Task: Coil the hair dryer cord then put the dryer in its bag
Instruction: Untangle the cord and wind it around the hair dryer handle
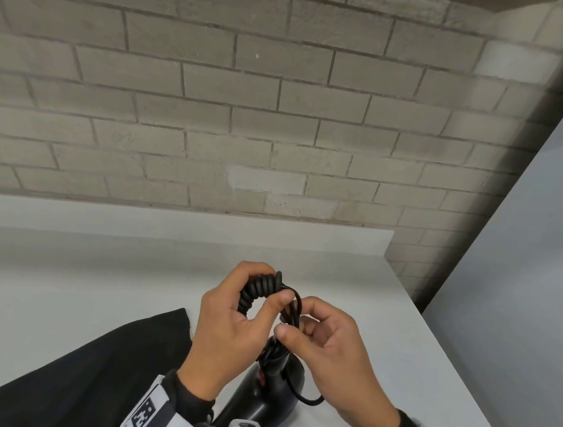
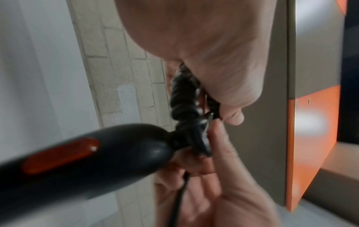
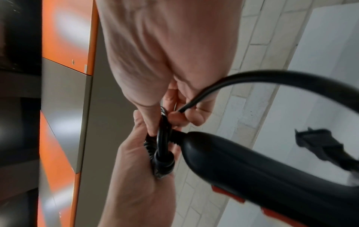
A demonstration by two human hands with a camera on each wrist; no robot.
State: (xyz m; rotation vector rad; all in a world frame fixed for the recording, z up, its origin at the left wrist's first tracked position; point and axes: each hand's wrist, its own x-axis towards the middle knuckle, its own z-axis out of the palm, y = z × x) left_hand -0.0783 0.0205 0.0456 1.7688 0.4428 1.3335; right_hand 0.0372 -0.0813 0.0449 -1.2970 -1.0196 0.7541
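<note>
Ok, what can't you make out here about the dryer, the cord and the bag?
- Hair dryer nozzle end: head view, hidden behind the left hand and cut by the bottom edge.
- Bag opening: head view, cut off at the lower left edge.
- Plug: right wrist view, blurred.
- Cord loop count: covered by fingers.

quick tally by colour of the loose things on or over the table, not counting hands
black: 2, the hair dryer with its cord, and the bag
orange: 0 separate things, only the switches on the dryer
total: 2
</note>
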